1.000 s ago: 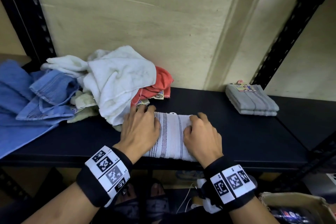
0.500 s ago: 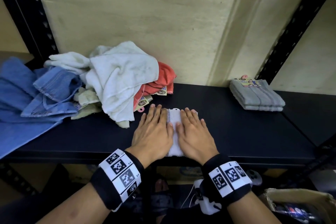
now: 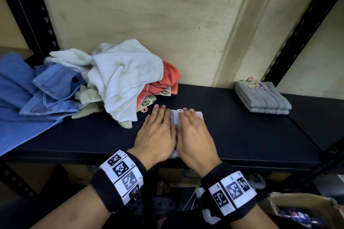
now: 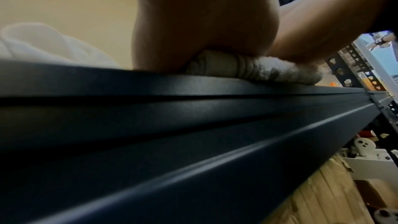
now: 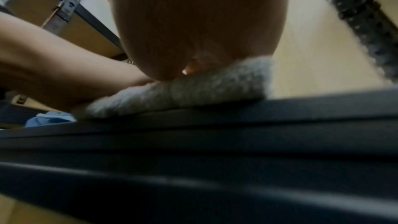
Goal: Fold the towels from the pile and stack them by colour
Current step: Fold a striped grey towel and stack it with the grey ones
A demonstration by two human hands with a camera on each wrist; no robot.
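A small folded white towel with thin stripes (image 3: 174,118) lies at the front of the dark shelf (image 3: 242,135). Both hands press flat on it side by side: my left hand (image 3: 157,132) covers its left half, my right hand (image 3: 193,134) its right half, fingers straight. The wrist views show the towel (image 4: 258,71) (image 5: 193,88) squashed under the palms at the shelf's front edge. An unfolded pile lies at the left: a white towel (image 3: 122,78), a red towel (image 3: 167,80), blue towels (image 3: 37,95). A stack of folded grey towels (image 3: 262,99) sits at the right.
The wall stands close behind the shelf. Black perforated rack posts (image 3: 297,29) rise at left and right. A cardboard box (image 3: 305,210) sits below at the lower right. Bare shelf lies between the pressed towel and the grey stack.
The striped towel went from wide to a narrower fold. Both hands came together from its outer ends and now lie flat on it, side by side.
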